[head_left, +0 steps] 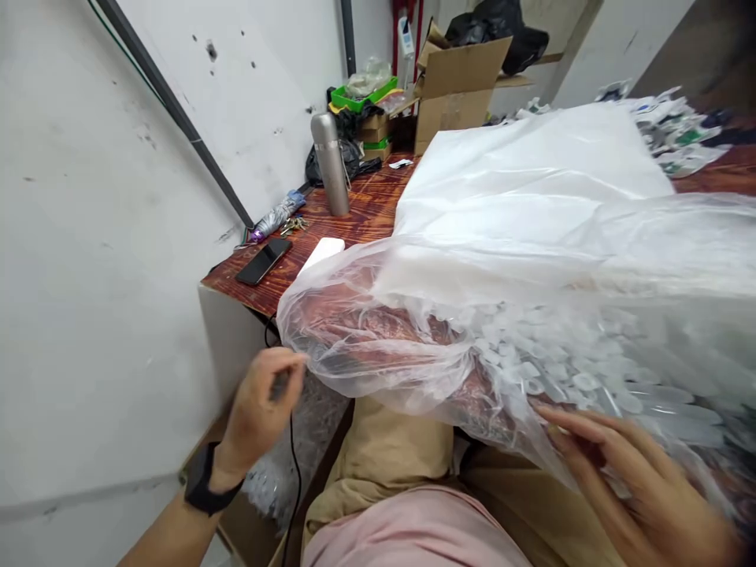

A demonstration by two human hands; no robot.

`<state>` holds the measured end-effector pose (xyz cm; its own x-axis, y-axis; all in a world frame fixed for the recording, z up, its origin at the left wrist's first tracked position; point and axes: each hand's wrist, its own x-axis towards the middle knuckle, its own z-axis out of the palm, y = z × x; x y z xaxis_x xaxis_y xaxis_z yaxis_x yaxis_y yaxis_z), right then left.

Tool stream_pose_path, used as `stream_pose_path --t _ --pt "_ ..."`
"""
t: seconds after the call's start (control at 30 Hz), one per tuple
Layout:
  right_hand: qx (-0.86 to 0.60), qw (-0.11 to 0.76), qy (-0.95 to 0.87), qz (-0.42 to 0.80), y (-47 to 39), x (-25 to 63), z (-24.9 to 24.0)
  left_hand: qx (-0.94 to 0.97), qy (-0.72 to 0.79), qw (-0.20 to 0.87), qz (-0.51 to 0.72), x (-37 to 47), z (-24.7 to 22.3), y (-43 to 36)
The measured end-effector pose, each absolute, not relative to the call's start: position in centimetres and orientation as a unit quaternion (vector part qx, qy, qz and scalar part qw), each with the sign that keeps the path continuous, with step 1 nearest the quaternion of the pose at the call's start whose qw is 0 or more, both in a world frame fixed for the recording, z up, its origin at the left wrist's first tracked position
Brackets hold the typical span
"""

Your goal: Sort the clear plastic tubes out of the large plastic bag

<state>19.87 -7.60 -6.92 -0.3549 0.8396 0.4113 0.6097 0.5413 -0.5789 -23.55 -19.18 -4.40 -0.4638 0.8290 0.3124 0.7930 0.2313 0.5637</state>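
A large clear plastic bag [366,346] lies spread across the table's front edge and hangs over my lap. Its left rim is pinched between the thumb and fingertips of my left hand [265,398], which wears a black wristband. Lower right, my right hand [631,480] is slightly blurred, its thumb and fingers closed on the near part of the bag. Many small translucent plastic pieces [584,382] lie behind that hand, seen through or beside the film; I cannot tell which. A white sheet-like wrap [520,181] lies behind them.
On the wood-grain table [369,206] are a steel flask [331,165], a black phone [264,261], a white flat object [324,252], keys [294,226] and a folded umbrella [277,215]. A cardboard box [461,87] stands behind. Under the table, an open box holds clear pieces [265,492]; a black cable hangs nearby.
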Motion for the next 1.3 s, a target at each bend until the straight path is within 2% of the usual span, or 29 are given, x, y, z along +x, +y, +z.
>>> stream_pose_path --t 0.07,0.13,0.2,0.37,0.63,0.83,0.97,1.03,1.2,1.3 --pt "-0.427 0.327 -0.834 0.121 -6.6 19.1 -6.9 0.704 0.625 0.066 0.332 -19.5 -1.9 -15.7" --pt "-0.408 0.314 -0.853 0.087 -5.6 18.1 -6.9 0.824 0.495 0.07 0.265 -15.6 0.0 -11.2" --pt "-0.396 0.304 -0.864 0.068 -4.8 17.4 -7.0 0.843 0.507 0.05 0.174 -12.4 0.9 -6.5" --pt "-0.398 0.287 -0.87 0.053 -3.5 18.2 -7.4 0.826 0.553 0.028 0.106 -9.1 0.0 1.5" --pt "-0.415 0.281 -0.862 0.075 -2.7 19.2 -6.9 0.801 0.591 0.08 0.054 -9.2 -0.2 2.9" --pt "-0.494 0.347 -0.779 0.17 -3.3 19.5 -6.2 0.771 0.604 0.153 0.13 -9.3 1.1 1.1" --pt "-0.538 0.398 -0.722 0.176 -4.0 19.5 -5.9 0.719 0.607 0.239 0.239 -9.0 1.0 -0.5" --pt "-0.539 0.406 -0.712 0.197 -4.5 19.0 -5.6 0.675 0.593 0.316 0.306 -8.4 0.7 -1.4" --pt "-0.514 0.444 -0.682 0.271 -6.1 17.1 -4.4 0.407 0.479 0.613 0.478 -5.4 -0.3 -4.2" --pt "-0.492 0.463 -0.68 0.285 -7.0 16.2 -3.6 0.32 0.458 0.652 0.513 -3.9 -0.7 -5.5"
